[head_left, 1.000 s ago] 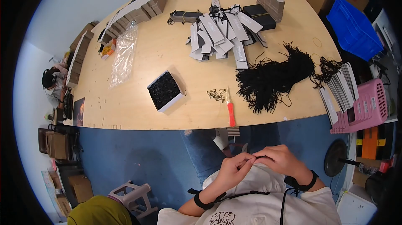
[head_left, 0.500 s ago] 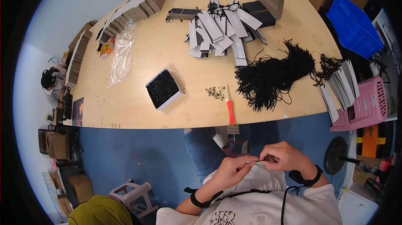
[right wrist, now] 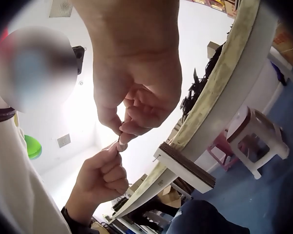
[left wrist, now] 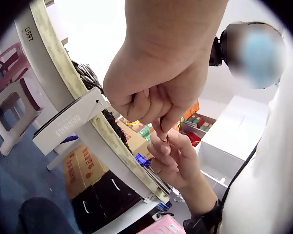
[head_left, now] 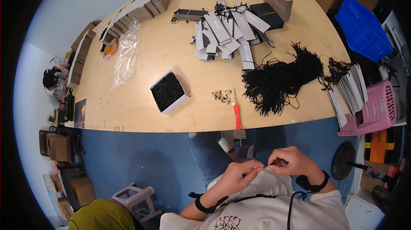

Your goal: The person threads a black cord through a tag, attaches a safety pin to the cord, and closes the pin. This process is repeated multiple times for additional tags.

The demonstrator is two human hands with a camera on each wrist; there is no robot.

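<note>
Over the lap, below the table's front edge, my left hand (head_left: 238, 176) and right hand (head_left: 292, 161) meet at the fingertips. Between them runs a short, thin dark piece (right wrist: 119, 139), which looks like a bit of black cord; its exact kind cannot be told. The left thumb and forefinger pinch one end, and the right ones pinch the other. In the right wrist view the remaining right fingers curl inward. On the table ahead lie a red-handled pointed tool (head_left: 236, 116), small loops (head_left: 221, 97) and a heap of black cords (head_left: 280, 80).
A box of small black pieces (head_left: 168, 93) stands left of the tool. Grey printed tags (head_left: 222, 33) are piled further back. More tags (head_left: 351, 88) hang near the pink basket (head_left: 376, 106) at right. A stool (head_left: 136, 202) is at lower left.
The right hand has drawn slightly right and its fingers have curled more. A thin dark piece now shows between the fingertips. The things on the table have not moved.
</note>
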